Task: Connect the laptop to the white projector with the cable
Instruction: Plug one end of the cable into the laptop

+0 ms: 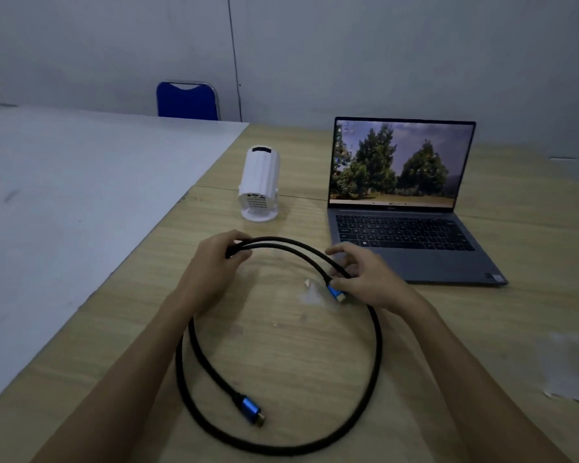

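A black braided cable (375, 355) lies in a loose coil on the wooden table (482, 329) in front of me. My left hand (214, 262) grips two strands of it at the coil's top left. My right hand (371, 279) pinches the cable just behind one blue-collared plug (334, 291). The other blue plug (249, 407) rests on the table inside the coil. The white projector (259, 185) stands upright beyond my left hand, its port side facing me. The grey laptop (401, 202) sits open at the right, screen lit.
A large white board (81, 212) covers the table's left part. A blue chair (188, 101) stands behind the table against the grey wall. Small white scraps (310, 292) lie on the wood inside the coil.
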